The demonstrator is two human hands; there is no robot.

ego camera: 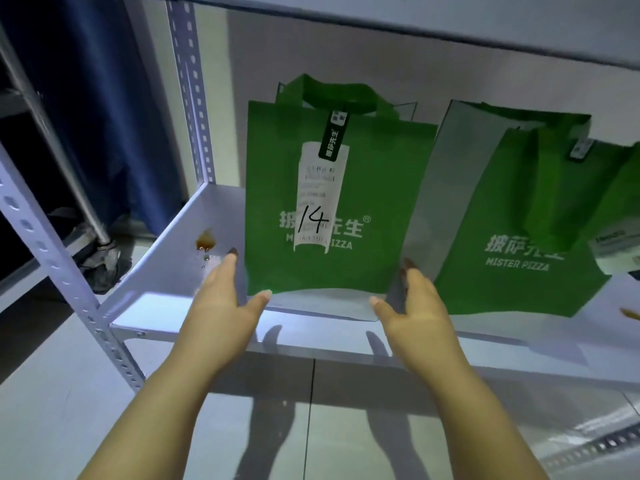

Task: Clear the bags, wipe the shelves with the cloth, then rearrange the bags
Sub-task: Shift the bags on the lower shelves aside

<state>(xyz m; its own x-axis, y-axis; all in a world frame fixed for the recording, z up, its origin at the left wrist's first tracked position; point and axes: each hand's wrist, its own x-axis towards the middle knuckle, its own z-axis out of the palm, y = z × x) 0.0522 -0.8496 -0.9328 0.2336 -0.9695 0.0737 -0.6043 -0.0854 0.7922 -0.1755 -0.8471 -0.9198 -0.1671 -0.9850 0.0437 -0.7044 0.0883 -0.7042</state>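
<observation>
A green pizza bag (363, 202) with a receipt marked 14 stands upright on the white metal shelf (162, 299). My left hand (225, 299) is at the bag's lower left corner, fingers spread, thumb touching the bottom edge. My right hand (412, 303) is at its lower right corner, also spread, fingers along the grey side panel. Neither hand has closed around the bag. A second green bag (512, 230) stands just to the right, tilted, touching the first. No cloth is in view.
A brown spill (206, 241) with droplets lies on the shelf left of the bag. A perforated upright post (45, 251) stands at the left front. Another shelf board (415, 19) is overhead. Tiled floor lies below; a blue curtain hangs at the left.
</observation>
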